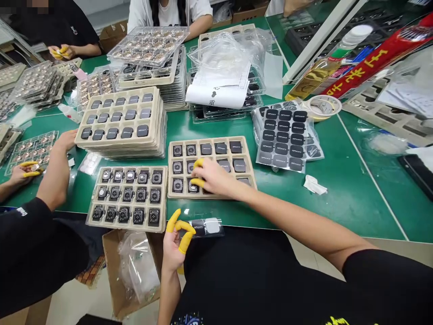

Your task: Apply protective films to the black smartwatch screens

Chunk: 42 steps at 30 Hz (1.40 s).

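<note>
Fingertips in yellow cots mark both of the person's hands at the green table (341, 207). The right hand (211, 174) reaches over a beige compartment tray (184, 196), its thumb and forefinger spaced apart above the second column from the left. Whether they pinch one of the smartwatch cases (177, 167) there is not clear, since the hand hides part of the tray. Cases with round sensor backs facing up fill the visible compartments of the two left columns; dark square pieces (236, 147) with pale lettering sit in those farther right.

The left hand (176, 241) is raised near the table's front edge, one finger upright, another bent toward the thumb. The bent finger and thumb look close together, but anything held between them cannot be made out. Just beside them lies a clear strip (200, 227) bearing a black label and a white square; contact with it is uncertain.

Left of the beige compartment tray, a second tray (164, 198) holds three rows of smartwatch cases, with a tall tray stack (131, 150) behind it. To the right lie a sheet of black labels (282, 137), a tape roll (324, 107) and a crumpled white scrap (315, 185). Below the table edge stands a cardboard box (112, 271) containing clear plastic (139, 266). A co-worker's hand (23, 174), also in yellow cots, is at far left.
</note>
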{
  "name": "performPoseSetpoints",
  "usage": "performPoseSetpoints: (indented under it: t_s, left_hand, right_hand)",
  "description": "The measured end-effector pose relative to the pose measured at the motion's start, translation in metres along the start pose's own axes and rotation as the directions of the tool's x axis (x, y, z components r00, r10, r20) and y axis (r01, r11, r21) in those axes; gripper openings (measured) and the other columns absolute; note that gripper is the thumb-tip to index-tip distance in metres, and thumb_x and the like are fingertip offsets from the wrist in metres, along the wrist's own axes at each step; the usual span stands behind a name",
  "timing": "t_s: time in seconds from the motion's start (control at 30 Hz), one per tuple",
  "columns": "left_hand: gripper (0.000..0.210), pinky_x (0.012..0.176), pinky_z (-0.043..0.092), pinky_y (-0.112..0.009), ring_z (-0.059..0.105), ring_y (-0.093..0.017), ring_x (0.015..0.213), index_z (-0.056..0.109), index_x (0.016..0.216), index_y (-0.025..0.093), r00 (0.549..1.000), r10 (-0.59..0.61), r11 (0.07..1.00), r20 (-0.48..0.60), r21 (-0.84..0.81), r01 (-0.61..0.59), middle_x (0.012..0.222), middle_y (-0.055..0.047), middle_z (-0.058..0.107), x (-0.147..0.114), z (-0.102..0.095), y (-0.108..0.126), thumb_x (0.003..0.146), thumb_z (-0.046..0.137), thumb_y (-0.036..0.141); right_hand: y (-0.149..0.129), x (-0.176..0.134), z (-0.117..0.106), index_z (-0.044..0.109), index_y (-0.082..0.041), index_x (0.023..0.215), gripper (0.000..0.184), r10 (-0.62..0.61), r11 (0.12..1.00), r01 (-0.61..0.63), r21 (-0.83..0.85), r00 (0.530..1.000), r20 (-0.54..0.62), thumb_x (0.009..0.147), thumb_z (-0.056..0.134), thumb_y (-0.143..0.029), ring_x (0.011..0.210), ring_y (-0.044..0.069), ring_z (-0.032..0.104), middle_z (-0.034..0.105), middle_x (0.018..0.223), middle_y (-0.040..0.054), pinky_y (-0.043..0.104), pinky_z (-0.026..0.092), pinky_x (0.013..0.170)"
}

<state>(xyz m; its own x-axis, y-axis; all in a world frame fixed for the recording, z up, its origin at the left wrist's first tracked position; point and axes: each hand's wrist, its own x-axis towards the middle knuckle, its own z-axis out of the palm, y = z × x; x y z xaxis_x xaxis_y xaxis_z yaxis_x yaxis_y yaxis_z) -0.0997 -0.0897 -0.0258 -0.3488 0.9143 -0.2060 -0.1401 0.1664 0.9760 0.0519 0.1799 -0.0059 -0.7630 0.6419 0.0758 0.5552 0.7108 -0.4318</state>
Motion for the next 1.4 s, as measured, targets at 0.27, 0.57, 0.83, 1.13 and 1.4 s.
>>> performPoseSetpoints:
  t_s: [0.27, 0.57, 0.83, 1.13, 1.4]
  left_hand:
    - [0.071, 0.097, 0.062, -0.037, 0.076, -0.020, 0.091, 0.065, 0.156, 0.023, 0.992, 0.013, 0.997, -0.127, 0.082, -0.003, 0.096, -0.004, 0.081, -0.040, -0.013, -0.004, 0.098, 0.083, 0.059]
    - [0.065, 0.107, 0.057, -0.040, 0.073, -0.022, 0.099, 0.068, 0.151, 0.020, 0.992, 0.079, 0.964, -0.100, 0.262, -0.050, 0.105, -0.006, 0.081, -0.032, 0.008, -0.007, 0.101, 0.077, 0.062]
    - [0.060, 0.105, 0.058, -0.041, 0.073, -0.022, 0.099, 0.072, 0.146, 0.020, 0.983, 0.165, 0.953, -0.086, 0.272, -0.136, 0.102, -0.006, 0.082, -0.036, 0.018, -0.008, 0.102, 0.075, 0.060]
    - [0.058, 0.102, 0.060, -0.041, 0.071, -0.021, 0.095, 0.064, 0.155, 0.017, 0.957, 0.256, 0.922, -0.139, 0.331, -0.198, 0.104, -0.007, 0.080, -0.029, 0.042, -0.007, 0.103, 0.069, 0.042]
    - [0.023, 0.086, 0.062, -0.046, 0.071, -0.032, 0.090, 0.076, 0.112, 0.016, 0.934, 0.356, 0.625, 0.020, 0.738, -0.254, 0.100, -0.016, 0.076, -0.027, 0.080, -0.019, 0.092, 0.068, 0.025]
  right_hand:
    - [-0.034, -0.018, 0.023, 0.081, -0.015, 0.113, 0.019, -0.001, 0.998, 0.004, -0.069, 0.999, 0.042, 0.107, 0.070, -0.029, 0.124, 0.039, 0.056, 0.070, 0.123, 0.0223, 0.047, 0.046, 0.099]
    - [-0.038, -0.021, 0.039, 0.081, -0.019, 0.116, 0.019, 0.001, 0.998, -0.003, -0.065, 0.999, -0.034, 0.107, 0.067, -0.027, 0.119, 0.036, 0.059, 0.070, 0.123, 0.0191, 0.045, 0.050, 0.094]
    - [-0.030, -0.017, 0.047, 0.078, -0.020, 0.106, 0.014, 0.026, 0.994, -0.017, 0.106, 0.996, -0.085, 0.097, 0.072, -0.030, 0.112, 0.037, 0.062, 0.069, 0.111, 0.0169, 0.047, 0.053, 0.096]
    - [-0.044, -0.051, 0.032, 0.066, -0.025, 0.120, 0.036, 0.148, 0.874, -0.044, 0.483, 0.972, -0.180, 0.093, 0.063, -0.048, 0.075, 0.028, 0.062, 0.067, 0.085, 0.0037, 0.042, 0.052, 0.074]
    - [-0.071, -0.132, 0.021, 0.072, -0.028, 0.110, 0.042, 0.127, 0.713, -0.044, 0.700, 0.990, -0.067, 0.089, 0.074, -0.065, 0.080, 0.031, 0.076, 0.081, 0.097, 0.0089, 0.044, 0.064, 0.068]
